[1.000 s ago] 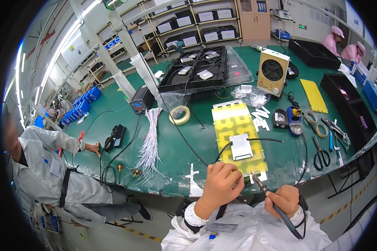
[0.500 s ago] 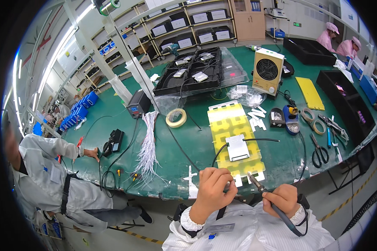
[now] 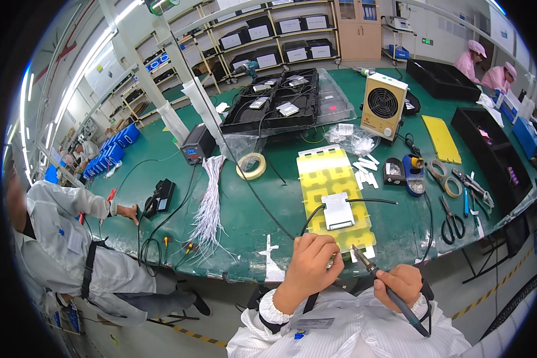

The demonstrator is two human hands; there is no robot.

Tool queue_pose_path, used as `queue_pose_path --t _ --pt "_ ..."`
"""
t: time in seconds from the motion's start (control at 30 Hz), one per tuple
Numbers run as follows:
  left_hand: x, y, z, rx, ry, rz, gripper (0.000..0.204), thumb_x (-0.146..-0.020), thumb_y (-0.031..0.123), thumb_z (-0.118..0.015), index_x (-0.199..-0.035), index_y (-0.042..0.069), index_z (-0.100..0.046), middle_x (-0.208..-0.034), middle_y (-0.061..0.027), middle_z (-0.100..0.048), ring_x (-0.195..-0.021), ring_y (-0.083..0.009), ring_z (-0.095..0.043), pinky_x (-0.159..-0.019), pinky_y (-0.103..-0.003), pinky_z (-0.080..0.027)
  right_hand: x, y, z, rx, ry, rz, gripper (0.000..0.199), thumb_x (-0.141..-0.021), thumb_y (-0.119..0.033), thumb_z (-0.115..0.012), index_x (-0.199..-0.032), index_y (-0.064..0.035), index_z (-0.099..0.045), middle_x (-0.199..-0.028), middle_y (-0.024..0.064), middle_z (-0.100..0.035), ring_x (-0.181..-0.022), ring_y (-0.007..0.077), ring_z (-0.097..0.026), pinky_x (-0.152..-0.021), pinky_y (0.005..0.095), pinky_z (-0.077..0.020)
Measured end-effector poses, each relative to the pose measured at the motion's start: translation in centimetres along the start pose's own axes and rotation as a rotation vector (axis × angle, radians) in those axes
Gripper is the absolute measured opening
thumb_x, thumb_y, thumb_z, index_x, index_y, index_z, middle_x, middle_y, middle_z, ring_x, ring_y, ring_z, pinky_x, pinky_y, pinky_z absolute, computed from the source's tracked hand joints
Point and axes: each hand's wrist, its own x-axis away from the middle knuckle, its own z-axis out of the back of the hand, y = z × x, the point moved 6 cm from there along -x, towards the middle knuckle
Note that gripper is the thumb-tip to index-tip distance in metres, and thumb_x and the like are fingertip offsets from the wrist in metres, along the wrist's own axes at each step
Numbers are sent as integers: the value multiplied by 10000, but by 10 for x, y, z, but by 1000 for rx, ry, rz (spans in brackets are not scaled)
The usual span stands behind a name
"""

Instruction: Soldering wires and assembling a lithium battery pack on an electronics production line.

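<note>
My right hand (image 3: 400,283) grips a soldering iron (image 3: 369,264), its tip over the near edge of a yellow fixture plate (image 3: 323,173). My left hand (image 3: 313,265) is closed, thumb and fingers pinched together beside the plate's near left corner. A thin solder wire (image 3: 247,188) runs down from a green spool (image 3: 161,6) overhead into that hand. On the plate lies a flat white module (image 3: 338,212) with black cables at both sides; the left cable reaches down close to my left fingers. The fingers hide the wire's end.
Right of the plate stand a soldering iron holder (image 3: 414,173), tape rolls (image 3: 453,185) and scissors (image 3: 452,221). Behind are a yellow fan unit (image 3: 383,104) and a black tray (image 3: 271,107). White wires (image 3: 209,206) lie left. A co-worker's hand (image 3: 127,212) rests at the far left.
My left hand has shifted slightly right with the wire. The soldering iron has stayed nearly in place, and the whole view has tilted a little.
</note>
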Motion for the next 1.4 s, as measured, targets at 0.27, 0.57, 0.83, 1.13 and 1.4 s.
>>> queue_pose_path --t 0.27,0.57,0.83,1.13,1.4 --pt "-3 0 -8 24 -23 -15 188 -710 45 -761 -859 83 -653 -944 -14 -666 -880 -239 -582 -765 -376 -403 1 -1 -1 27 28 4 165 -737 -61 -787 -886 -8 -737 -596 33 -562 -463 205 -551 -436 327 -421" --pt "-11 5 -14 -25 -81 -41 151 -743 54 -751 -857 71 -652 -984 -29 -662 -922 -249 -596 -814 -388 -440 -2 -4 0 35 -17 4 145 -746 -15 -752 -881 13 -708 -609 53 -573 -466 222 -554 -443 343 -413" --pt "-14 6 -18 16 -98 -50 119 -758 61 -748 -837 48 -659 -968 -38 -650 -913 -266 -592 -816 -401 -466 1 -1 -2 53 20 7 152 -734 -59 -775 -872 -8 -736 -590 34 -556 -442 201 -534 -420 325 -407" --pt "-7 8 34 -379 -16 -11 189 -723 131 -819 -891 162 -736 -865 61 -649 -851 -186 -554 -798 -365 -368 -4 -5 -1 43 -15 27 144 -741 4 -747 -879 14 -705 -597 54 -571 -449 215 -546 -433 340 -405" --pt "9 -1 45 -248 -3 9 193 -738 75 -791 -921 120 -751 -878 36 -687 -836 -202 -564 -791 -365 -378 -6 -7 -1 34 -10 30 137 -740 7 -742 -870 26 -703 -591 60 -560 -450 224 -551 -433 344 -408"
